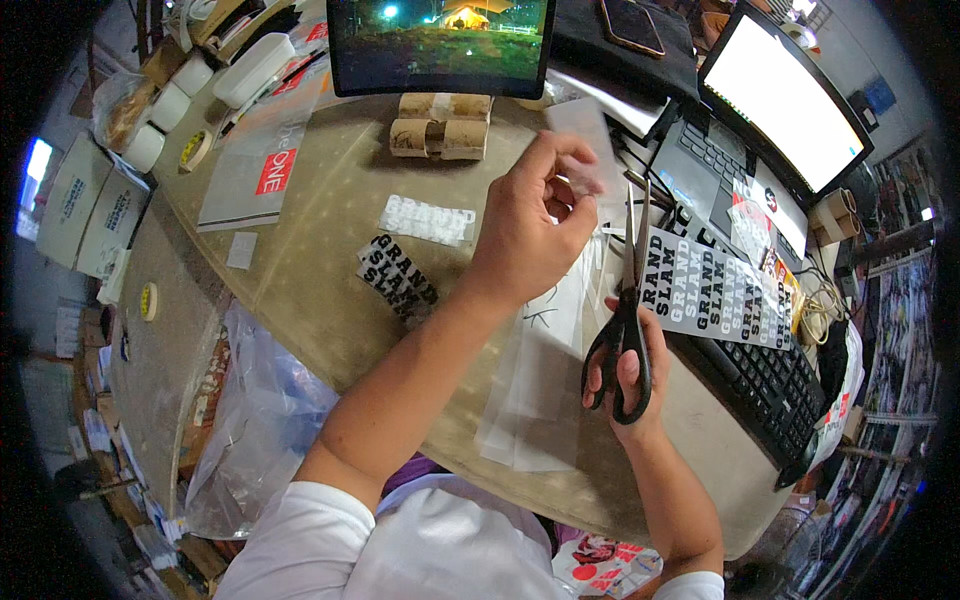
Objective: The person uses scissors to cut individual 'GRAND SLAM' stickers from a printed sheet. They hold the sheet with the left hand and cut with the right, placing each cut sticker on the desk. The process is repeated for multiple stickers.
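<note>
My left hand (536, 217) is raised over the table, thumb and fingers pinching a blurred translucent film strip (581, 124). In my right hand (646, 397) are black-handled scissors (621, 345), thumb and fingers through the loops, blades pointing away and slightly apart. Beside the blades, a transfer sheet (716, 289) with rows of black and white lettering overlaps the keyboard. Left of my left forearm lie a cut stack of white-lettered pieces (427, 220) and some black-lettered pieces (397, 277). Long translucent strips (536, 412) lie between my arms.
A screen (442, 45) stands at the back, with cardboard rolls (439, 139) before it. A black keyboard (765, 390), laptop (697, 157) and bright monitor (787, 97) crowd the right. Tape rolls (195, 150), a printed plastic bag (251, 176) and white containers (169, 105) are on the left.
</note>
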`<action>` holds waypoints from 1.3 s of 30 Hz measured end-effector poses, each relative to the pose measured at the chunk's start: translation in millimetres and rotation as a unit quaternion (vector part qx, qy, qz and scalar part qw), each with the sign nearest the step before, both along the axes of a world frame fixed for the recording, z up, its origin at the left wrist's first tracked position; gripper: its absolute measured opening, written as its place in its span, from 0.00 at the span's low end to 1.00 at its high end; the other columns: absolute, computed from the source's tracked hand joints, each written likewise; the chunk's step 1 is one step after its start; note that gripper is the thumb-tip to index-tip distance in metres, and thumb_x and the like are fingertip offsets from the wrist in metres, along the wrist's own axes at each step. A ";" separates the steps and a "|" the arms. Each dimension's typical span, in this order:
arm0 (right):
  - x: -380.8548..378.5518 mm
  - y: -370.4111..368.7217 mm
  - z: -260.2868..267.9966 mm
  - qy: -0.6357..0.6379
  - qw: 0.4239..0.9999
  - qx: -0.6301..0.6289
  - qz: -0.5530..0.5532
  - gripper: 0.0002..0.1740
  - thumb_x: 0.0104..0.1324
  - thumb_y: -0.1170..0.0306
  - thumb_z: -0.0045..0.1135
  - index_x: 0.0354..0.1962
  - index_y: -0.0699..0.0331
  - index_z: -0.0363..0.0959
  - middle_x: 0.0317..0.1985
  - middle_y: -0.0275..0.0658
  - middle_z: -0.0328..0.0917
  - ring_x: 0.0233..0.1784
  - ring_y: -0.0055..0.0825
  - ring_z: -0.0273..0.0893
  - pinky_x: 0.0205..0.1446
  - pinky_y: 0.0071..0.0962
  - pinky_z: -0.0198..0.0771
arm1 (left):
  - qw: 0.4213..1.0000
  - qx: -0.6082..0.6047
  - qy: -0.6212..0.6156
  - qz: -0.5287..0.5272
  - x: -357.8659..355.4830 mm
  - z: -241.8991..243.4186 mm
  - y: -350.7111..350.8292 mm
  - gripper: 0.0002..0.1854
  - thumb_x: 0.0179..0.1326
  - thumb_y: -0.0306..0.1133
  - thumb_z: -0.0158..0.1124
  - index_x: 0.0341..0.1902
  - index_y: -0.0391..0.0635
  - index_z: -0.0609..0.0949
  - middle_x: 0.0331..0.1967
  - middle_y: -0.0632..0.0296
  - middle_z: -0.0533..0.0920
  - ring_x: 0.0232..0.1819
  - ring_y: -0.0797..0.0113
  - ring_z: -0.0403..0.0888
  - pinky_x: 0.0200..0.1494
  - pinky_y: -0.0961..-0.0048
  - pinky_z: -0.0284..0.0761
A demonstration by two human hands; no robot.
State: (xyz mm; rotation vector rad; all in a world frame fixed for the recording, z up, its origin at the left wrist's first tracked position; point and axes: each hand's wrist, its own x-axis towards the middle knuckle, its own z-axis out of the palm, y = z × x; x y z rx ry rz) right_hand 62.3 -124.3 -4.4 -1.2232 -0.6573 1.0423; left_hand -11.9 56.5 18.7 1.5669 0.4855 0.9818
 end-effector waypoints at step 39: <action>-2.2 -1.8 -2.5 -0.039 0.999 0.008 -0.002 0.45 0.57 0.47 0.64 0.60 0.69 0.55 0.23 0.29 0.66 0.19 0.15 0.68 0.21 0.16 0.63 | 0.996 0.033 0.021 -0.081 -2.5 5.9 -6.7 0.20 0.52 0.17 0.65 0.51 0.40 0.76 0.48 0.62 0.76 0.38 0.79 0.78 0.39 0.83 0.77</action>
